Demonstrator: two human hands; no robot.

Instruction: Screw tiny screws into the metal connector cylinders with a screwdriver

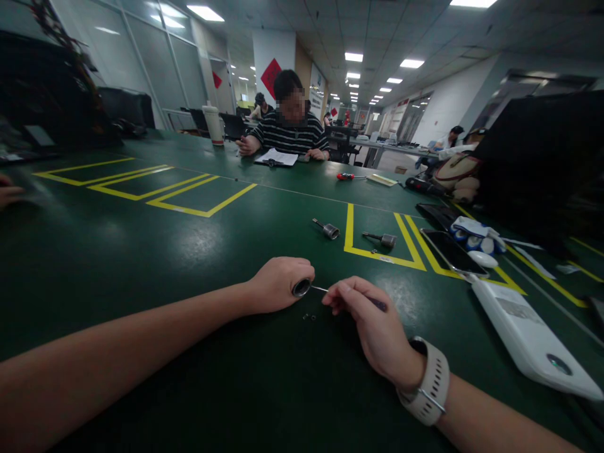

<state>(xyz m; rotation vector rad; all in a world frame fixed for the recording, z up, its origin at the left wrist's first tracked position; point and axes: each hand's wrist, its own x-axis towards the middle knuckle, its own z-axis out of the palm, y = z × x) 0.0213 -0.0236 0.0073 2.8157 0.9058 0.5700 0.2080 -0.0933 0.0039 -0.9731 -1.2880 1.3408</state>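
Observation:
My left hand (282, 283) is closed around a dark metal cup-shaped piece (302, 287), which looks like a hole saw; its round open end faces me and its other end is hidden in the hand. Between the fingers of my right hand (361, 308) is a small screwdriver (377, 304) with a dark handle. Its thin shaft points left and reaches the cup's rim; whether the tip touches is too small to tell. Several tiny metal parts (309, 317) lie on the table below. Two similar hole saws with shanks, one nearer (328, 229) and one farther right (381, 239), lie beyond my hands.
Yellow tape (384, 258) marks boxes on the green table (212, 371). On the right are a white power bank (533, 333), a phone (453, 251) and gloves (476, 236). A red screwdriver (346, 177) lies farther back. Across the table sits a person (290, 129) with a clipboard (277, 157).

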